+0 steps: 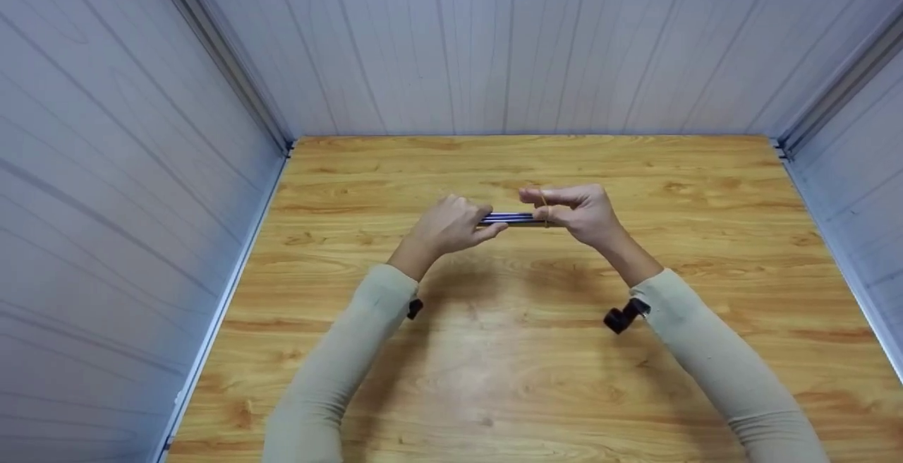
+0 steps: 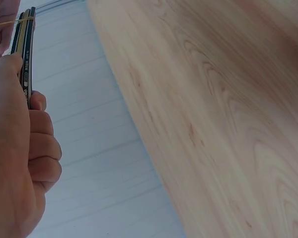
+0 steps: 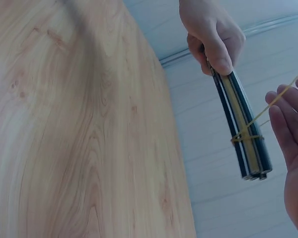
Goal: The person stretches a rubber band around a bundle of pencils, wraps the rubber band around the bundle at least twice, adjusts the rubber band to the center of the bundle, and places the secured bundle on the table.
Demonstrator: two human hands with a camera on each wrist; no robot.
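Observation:
A bundle of dark pencils (image 3: 240, 119) with a gold stripe is held level above the table in the head view. My left hand (image 1: 449, 224) grips one end of it, thumb along the side, as the left wrist view also shows. Near the other end a thin yellow rubber band (image 3: 258, 118) goes round the pencils and stretches out to my right hand (image 1: 580, 212). The right fingers (image 3: 286, 119) are fairly straight and spread, with the band running across them. In the head view the right thumb lies close beside the bundle.
Below the hands is a wood-grain table (image 1: 487, 364). Pale panelled walls (image 1: 480, 46) stand at its back and both sides. A small black wrist camera (image 1: 621, 317) sticks out from the right sleeve, and another (image 1: 415, 308) from the left.

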